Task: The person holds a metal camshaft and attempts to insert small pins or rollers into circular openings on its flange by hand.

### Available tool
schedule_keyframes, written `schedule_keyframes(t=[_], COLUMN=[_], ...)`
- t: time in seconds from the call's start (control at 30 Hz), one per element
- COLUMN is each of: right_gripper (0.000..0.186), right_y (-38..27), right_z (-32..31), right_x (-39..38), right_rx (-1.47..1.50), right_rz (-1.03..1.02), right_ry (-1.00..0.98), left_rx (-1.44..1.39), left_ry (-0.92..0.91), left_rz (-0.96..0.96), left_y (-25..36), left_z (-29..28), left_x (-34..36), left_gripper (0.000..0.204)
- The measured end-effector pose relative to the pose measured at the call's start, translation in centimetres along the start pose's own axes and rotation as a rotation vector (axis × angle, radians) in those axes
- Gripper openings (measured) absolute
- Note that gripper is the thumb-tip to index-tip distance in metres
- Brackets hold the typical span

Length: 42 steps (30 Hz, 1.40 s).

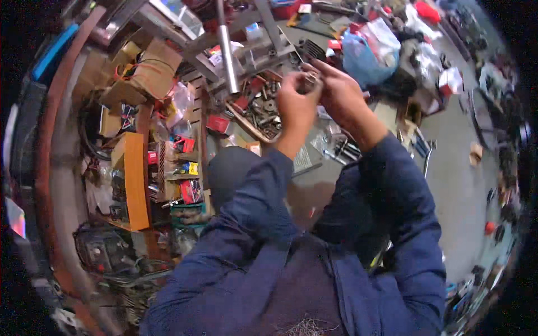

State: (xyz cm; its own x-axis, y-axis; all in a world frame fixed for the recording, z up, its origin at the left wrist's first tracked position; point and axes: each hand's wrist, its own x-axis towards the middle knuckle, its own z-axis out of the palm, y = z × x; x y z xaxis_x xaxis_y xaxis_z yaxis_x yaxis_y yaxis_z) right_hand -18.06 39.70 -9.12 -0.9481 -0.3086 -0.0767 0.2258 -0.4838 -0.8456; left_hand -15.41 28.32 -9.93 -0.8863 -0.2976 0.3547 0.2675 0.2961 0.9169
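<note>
Both hands are raised together in front of me, above a tray of metal parts (266, 109). My left hand (296, 112) is closed, with its thumb and fingers curled around a small round metal part (308, 82) that looks like a ring or socket. Against it, from the right, comes my right hand (343, 98), its fingers bent and closed by the same part. A thin, pale rod-like line (297, 53) shows beyond the right fingertips; whether those fingers grip it is unclear. What lies inside the right hand is mostly hidden.
A metal pipe (226, 59) slants down left of my hands, beside a metal frame (269, 25). Farther right lies a blue plastic bag (364, 59). An orange-brown board (136, 180) and shelves with small boxes (190, 190) stand at left. Loose tools (344, 150) lie on the floor.
</note>
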Motion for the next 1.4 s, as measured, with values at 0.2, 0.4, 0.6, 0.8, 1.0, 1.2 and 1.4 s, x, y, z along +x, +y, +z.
schedule_keyframes(t=[0.2,0.4,0.6,0.8,1.0,1.2,1.4], right_gripper=[0.065,0.064,0.069,0.066,0.068,0.074,0.077], right_y=[-1.8,-2.2,-1.7,-1.7,-2.0,-2.4,-2.1], right_z=[0.3,0.2,1.5,2.4,2.7,1.9,3.1], right_x=[-2.5,-2.2,-1.0,-0.6,-0.7,-1.7,-1.8], right_rx=[0.116,0.071,0.013,-0.516,-0.548,-0.621,-0.544], right_rz=[-0.050,-0.109,-0.073,-0.263,-0.288,-0.185,-0.255], right_ry=[-0.046,-0.072,-0.059,-0.245,-0.283,-0.242,-0.123], left_rx=[0.335,0.062,-0.064,-0.023,-0.233,-0.523,-0.336], left_ry=[-0.020,-0.085,0.068,0.010,-0.051,-0.444,-0.233], left_rz=[0.155,0.059,0.086,0.063,0.101,-0.284,-0.045], left_y=[2.2,1.5,-0.3,-2.0,-3.9,-5.0,-4.4], left_z=[-0.2,0.2,-0.4,-1.8,-0.4,0.3,1.0], left_x=[-0.6,0.7,1.0,1.1,1.9,1.8,0.9], left_gripper=[0.024,0.029,0.029,0.035,0.030,0.028,0.033])
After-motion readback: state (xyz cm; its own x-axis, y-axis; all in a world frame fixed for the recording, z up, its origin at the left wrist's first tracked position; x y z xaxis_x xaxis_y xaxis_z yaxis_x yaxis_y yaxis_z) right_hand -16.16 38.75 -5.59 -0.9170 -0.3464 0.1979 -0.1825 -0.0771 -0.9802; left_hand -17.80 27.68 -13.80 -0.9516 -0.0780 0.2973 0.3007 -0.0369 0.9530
